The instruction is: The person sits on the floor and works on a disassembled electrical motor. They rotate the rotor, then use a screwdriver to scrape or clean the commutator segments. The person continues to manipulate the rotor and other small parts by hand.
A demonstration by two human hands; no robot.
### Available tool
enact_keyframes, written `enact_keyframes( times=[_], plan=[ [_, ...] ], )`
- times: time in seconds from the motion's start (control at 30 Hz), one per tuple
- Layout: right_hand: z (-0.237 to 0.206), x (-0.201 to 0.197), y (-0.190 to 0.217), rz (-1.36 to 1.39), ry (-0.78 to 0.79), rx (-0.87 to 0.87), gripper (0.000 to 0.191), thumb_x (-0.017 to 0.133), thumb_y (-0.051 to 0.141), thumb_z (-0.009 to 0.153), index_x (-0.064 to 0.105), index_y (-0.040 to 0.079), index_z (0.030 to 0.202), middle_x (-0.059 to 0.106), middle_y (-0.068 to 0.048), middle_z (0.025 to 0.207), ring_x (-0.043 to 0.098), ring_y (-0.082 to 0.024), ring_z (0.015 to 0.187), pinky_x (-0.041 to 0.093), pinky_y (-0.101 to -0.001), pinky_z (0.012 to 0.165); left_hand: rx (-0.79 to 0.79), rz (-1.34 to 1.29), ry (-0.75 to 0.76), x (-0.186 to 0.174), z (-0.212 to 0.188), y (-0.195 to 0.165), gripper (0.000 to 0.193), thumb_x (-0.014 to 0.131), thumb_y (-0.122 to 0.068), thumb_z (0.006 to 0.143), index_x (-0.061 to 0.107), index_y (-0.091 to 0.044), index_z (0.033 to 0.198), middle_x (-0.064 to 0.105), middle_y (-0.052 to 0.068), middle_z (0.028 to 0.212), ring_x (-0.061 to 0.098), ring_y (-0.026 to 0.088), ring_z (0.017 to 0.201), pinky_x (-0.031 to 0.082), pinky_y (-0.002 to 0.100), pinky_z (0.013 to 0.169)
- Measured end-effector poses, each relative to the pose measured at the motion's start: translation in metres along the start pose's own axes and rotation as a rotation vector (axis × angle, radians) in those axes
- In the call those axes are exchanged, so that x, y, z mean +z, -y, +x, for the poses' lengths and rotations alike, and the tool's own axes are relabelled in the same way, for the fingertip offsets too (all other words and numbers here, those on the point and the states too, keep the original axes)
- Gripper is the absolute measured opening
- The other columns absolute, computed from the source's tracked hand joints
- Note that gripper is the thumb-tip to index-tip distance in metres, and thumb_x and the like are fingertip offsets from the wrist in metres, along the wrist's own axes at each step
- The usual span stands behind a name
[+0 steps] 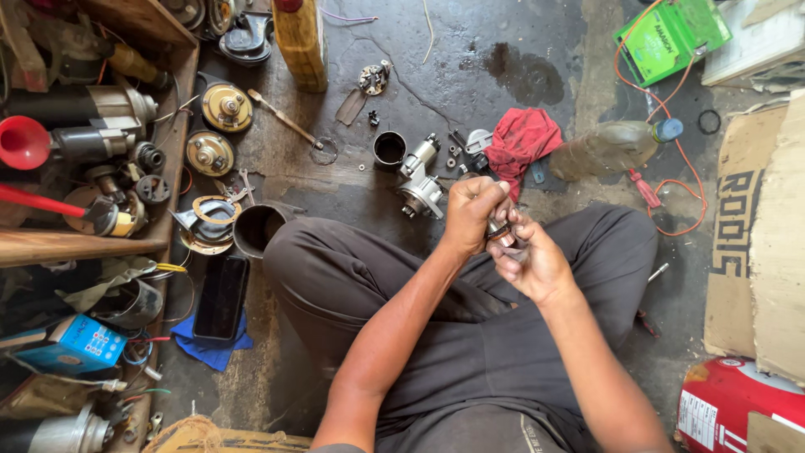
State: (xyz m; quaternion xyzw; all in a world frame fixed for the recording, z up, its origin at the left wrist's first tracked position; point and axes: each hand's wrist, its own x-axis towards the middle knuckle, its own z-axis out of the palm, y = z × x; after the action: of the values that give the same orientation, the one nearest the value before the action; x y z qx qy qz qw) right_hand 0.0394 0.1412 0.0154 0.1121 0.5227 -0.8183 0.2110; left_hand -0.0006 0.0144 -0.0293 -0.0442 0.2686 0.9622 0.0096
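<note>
Small metal part (501,232), round and coppery at its visible edge, is held between both hands above the lap of the seated person; most of it is hidden by fingers, so its exact kind cannot be told. Left hand (472,210) is closed in a fist over the upper end of the part, fingers curled tight. Right hand (528,260) is pinching the lower end from beneath, thumb and fingertips pressed against it.

Handling, judged: part is taken to be rigid and dense for its size, likely oily given the stained concrete floor (503,50), hence slippery. Hold is best taken on the round outer body with the fingers wrapped, not on any thin edge.

Surroundings noted. On the floor just beyond the hands, a silver starter-motor housing (419,189) lies with small nuts and washers scattered beside it. A black cylindrical cup (389,149) stands to its left. A red rag (521,138) lies to the far right of the housing, a cloudy plastic bottle (616,147) with a blue cap past that. A red-handled screwdriver (645,189) lies near the right knee. A wooden tray (180,109) of motor parts and a red funnel (23,143) sit at far left.
</note>
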Motion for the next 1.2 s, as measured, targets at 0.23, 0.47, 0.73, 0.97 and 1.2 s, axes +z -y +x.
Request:
enact_keyframes(
  times=[0.23,0.47,0.73,0.97,1.2],
  plan=[
    [-0.017,0.004,-0.002,-1.238,0.070,-1.044,0.012,0.061,0.011,0.103,0.050,0.014,0.104,0.065,-0.017,0.093,0.065,-0.028,0.071,0.055,-0.0375,0.065,-0.020,0.003,-0.058,-0.007,0.004,0.005,0.039,0.059,-0.003,0.098,0.050,-0.006,0.060,0.056,0.007,0.057,0.060,0.018,0.054,0.055,0.034,0.056],
    [0.025,-0.033,-0.010,0.512,0.221,0.334,0.017,0.061,0.008,0.090,0.059,0.007,0.106,0.069,-0.014,0.075,0.067,-0.026,0.053,0.051,-0.0329,0.039,0.026,0.041,-0.013,-0.015,0.006,0.012,0.040,0.059,-0.002,0.101,0.049,-0.006,0.062,0.056,0.008,0.061,0.059,0.016,0.058,0.052,0.032,0.058],
    [0.000,-0.021,-0.021,-0.939,0.040,-0.831,0.010,0.061,0.009,0.099,0.053,0.013,0.102,0.066,-0.011,0.090,0.068,-0.023,0.070,0.056,-0.0397,0.061,-0.020,0.022,-0.083,-0.013,0.005,0.008,0.037,0.059,-0.002,0.097,0.050,-0.007,0.061,0.056,0.007,0.058,0.060,0.018,0.054,0.055,0.035,0.057],
    [0.042,-0.068,-0.037,0.513,0.467,0.257,0.021,0.059,0.032,0.123,0.059,0.011,0.123,0.062,-0.009,0.084,0.059,-0.017,0.058,0.048,-0.0305,0.048,-0.083,-0.226,-0.084,0.023,-0.008,-0.024,0.038,0.059,-0.004,0.098,0.043,-0.011,0.063,0.052,0.007,0.060,0.060,0.023,0.061,0.052,0.039,0.063],
    [0.067,-0.093,-0.092,-0.013,0.233,-0.275,0.027,0.069,0.024,0.101,0.063,0.009,0.123,0.064,-0.004,0.110,0.063,-0.015,0.099,0.054,-0.0311,0.080,-0.061,-0.608,0.054,0.104,-0.062,-0.083,0.040,0.057,-0.014,0.101,0.039,-0.012,0.065,0.045,0.006,0.062,0.057,0.026,0.069,0.053,0.047,0.071]
  ],
)
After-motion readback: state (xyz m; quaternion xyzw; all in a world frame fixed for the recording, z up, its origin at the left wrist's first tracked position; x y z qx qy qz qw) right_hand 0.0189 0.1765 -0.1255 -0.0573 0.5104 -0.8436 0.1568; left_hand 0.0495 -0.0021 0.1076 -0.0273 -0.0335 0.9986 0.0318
